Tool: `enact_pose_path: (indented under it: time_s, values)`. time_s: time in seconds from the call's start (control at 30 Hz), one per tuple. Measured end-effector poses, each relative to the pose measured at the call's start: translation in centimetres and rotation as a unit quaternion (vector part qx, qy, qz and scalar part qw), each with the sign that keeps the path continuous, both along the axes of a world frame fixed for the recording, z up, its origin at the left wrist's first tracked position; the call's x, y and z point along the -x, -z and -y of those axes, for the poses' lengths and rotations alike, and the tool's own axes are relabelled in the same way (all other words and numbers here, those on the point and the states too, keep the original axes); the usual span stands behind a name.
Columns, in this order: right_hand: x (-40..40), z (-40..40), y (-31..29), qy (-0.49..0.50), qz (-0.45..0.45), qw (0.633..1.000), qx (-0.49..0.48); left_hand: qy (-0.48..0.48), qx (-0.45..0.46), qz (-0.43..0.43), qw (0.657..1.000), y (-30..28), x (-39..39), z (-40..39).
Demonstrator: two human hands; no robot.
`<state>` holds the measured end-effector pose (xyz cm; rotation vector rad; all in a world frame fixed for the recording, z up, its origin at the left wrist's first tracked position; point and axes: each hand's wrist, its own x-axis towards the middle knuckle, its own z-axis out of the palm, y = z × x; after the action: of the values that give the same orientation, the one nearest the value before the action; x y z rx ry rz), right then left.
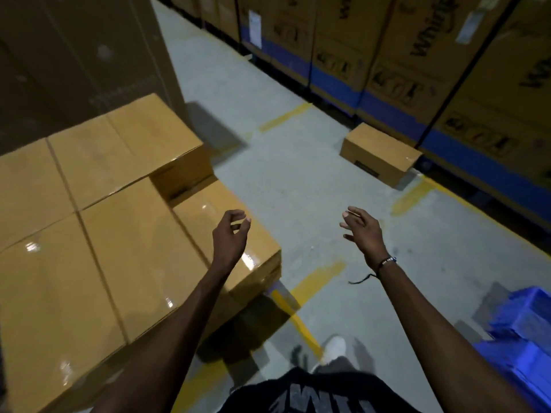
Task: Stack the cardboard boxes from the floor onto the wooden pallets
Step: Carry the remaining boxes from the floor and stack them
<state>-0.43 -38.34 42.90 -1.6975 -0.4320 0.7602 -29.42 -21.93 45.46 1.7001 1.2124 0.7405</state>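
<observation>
A stack of taped cardboard boxes (98,234) fills the left side, its top in two levels; what it stands on is hidden. One small cardboard box (380,153) lies alone on the grey floor at the right, against the big cartons. My left hand (231,234) hovers over the stack's near right corner, fingers loosely curled, holding nothing. My right hand (362,231) is raised over bare floor, fingers spread and empty, a bracelet on its wrist. The lone box is well ahead of both hands.
Tall printed cartons with blue bands (417,70) line the right and back. A dark wrapped stack (74,55) rises behind the boxes on the left. Blue plastic crates (524,338) sit at the near right. Yellow floor lines (316,278) cross the aisle. My white shoe (335,348) is below.
</observation>
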Motion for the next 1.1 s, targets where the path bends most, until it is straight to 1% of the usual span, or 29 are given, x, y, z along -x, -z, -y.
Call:
enact_pose_path:
  time_s: [0.13,0.3,0.53,0.7,0.87,1.1]
  values:
    - [-8.2,4.1,-0.3,0.042,-0.013,0.999,-0.004,0.031,0.001,0.003,1.000,0.5,-9.6,0.9]
    - [-18.6,8.1,-1.7,0.073,0.001,0.997,0.000,0.052,0.008,0.015,0.998,0.7,-21.0,1.5]
    - [-29.0,9.7,-3.1,0.101,0.004,0.995,-0.003,0.098,0.041,0.030,0.994,1.6,-34.1,1.5]
    - [-36.6,8.4,-2.4,0.112,-0.002,0.994,0.008,0.102,0.075,0.036,0.991,3.6,-43.1,-0.3]
    - [-48.1,4.6,-2.5,0.113,0.022,0.993,0.025,0.100,0.088,0.042,0.990,5.4,-53.9,-4.5]
    - [-63.5,-2.3,-4.3,0.094,0.048,0.993,0.058,0.077,0.116,0.047,0.989,5.6,-69.1,-12.1]
